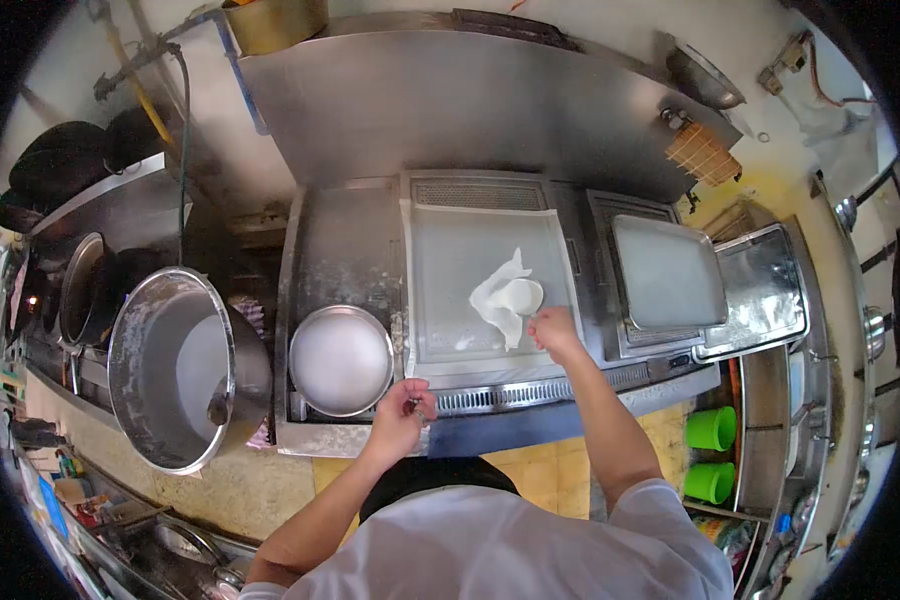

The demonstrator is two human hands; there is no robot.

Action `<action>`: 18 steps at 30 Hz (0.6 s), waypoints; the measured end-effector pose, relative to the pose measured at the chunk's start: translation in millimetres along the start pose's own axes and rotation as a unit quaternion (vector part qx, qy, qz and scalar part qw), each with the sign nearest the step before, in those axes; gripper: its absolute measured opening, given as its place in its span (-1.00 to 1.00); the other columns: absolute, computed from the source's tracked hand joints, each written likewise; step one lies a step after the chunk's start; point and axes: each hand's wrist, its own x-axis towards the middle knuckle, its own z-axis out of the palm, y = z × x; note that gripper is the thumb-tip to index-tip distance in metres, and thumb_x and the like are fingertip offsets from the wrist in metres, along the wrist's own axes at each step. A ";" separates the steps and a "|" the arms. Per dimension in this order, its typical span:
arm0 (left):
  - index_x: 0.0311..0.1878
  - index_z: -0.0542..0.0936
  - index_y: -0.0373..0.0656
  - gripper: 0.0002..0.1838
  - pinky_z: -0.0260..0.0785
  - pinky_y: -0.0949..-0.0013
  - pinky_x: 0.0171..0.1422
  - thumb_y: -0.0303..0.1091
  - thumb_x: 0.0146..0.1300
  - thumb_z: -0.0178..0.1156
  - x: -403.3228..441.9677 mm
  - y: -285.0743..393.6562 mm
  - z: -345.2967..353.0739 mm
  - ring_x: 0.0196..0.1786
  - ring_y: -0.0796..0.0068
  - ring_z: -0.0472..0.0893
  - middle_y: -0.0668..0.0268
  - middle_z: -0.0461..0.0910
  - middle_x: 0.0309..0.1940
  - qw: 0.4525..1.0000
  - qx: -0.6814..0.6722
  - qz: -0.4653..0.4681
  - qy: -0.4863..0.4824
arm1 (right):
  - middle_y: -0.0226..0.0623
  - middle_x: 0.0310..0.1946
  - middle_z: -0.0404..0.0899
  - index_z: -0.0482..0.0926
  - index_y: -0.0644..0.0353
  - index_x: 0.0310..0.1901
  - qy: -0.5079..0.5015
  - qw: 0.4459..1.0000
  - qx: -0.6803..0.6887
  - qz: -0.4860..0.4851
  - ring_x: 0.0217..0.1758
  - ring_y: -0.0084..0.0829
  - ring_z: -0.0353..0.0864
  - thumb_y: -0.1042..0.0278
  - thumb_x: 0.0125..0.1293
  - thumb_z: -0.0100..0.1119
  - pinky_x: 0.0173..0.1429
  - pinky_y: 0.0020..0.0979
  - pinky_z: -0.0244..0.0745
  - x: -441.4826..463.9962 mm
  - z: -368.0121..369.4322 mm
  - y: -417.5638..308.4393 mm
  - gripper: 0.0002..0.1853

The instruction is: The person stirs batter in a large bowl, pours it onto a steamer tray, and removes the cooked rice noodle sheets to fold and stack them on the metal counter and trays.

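Observation:
My right hand is closed at the edge of a round white ladle or scoop, its handle hidden in the fingers. Beneath the scoop, an irregular patch of white batter lies on a pale cloth-covered tray set on the metal counter. My left hand is at the front edge of the counter with fingers curled in; whatever it holds, if anything, is too small to name. Just left of the tray stands a round pan of white liquid.
A large metal pot with pale liquid stands at the left. On the right are a rectangular tray of white liquid and a shiny metal tray. Two green buckets stand lower right. A woven item hangs behind.

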 end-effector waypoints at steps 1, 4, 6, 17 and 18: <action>0.23 0.43 -0.32 -0.64 0.55 0.40 -0.10 -0.66 0.38 0.11 0.5 0.4 -3.4 -0.19 0.46 0.66 0.24 0.63 -0.14 1.000 0.000 -0.001 -0.005 | -0.30 -0.55 0.56 0.57 0.27 -0.45 0.009 1.000 0.000 0.003 -0.63 -0.52 0.45 0.53 0.32 0.20 -0.63 -0.39 0.30 -2.6 1.0 0.9 -0.84; 0.23 0.43 -0.32 -0.62 0.56 0.40 -0.11 -0.68 0.36 0.10 0.3 3.2 -11.9 -0.19 0.45 0.67 0.23 0.63 -0.15 1.000 -0.003 -0.013 -0.011 | -0.30 -0.57 0.55 0.56 0.26 -0.49 0.025 1.000 -0.004 -0.004 -0.63 -0.51 0.44 0.56 0.29 0.20 -0.63 -0.39 0.28 -8.2 2.8 9.9 -0.83; 0.23 0.43 -0.32 -0.61 0.57 0.40 -0.11 -0.69 0.35 0.10 0.8 1.2 -18.4 -0.19 0.45 0.67 0.23 0.63 -0.14 1.000 -0.008 -0.014 -0.017 | -0.30 -0.58 0.54 0.56 0.25 -0.51 0.037 0.999 -0.022 -0.016 -0.64 -0.52 0.45 0.57 0.26 0.21 -0.64 -0.39 0.26 -8.4 2.8 17.1 -0.83; 0.19 0.44 -0.32 -0.57 0.53 0.38 -0.07 -0.78 0.25 0.03 2.9 -3.0 -41.4 -0.20 0.46 0.64 0.22 0.64 -0.15 0.999 -0.028 -0.009 -0.019 | 0.17 -0.39 0.65 0.70 0.31 -0.37 0.145 0.911 -0.362 -0.132 -0.23 0.11 0.68 0.50 0.12 0.20 -0.08 -0.01 0.55 18.3 0.1 24.3 -0.89; 0.19 0.44 -0.32 -0.58 0.53 0.38 -0.07 -0.76 0.26 0.05 2.8 -1.2 -41.6 -0.20 0.47 0.64 0.23 0.64 -0.16 0.999 -0.031 -0.014 -0.020 | 0.17 -0.34 0.66 0.71 0.31 -0.34 0.152 0.894 -0.394 -0.151 -0.18 0.11 0.69 0.49 0.13 0.18 -0.03 0.00 0.55 23.7 0.9 20.6 -0.86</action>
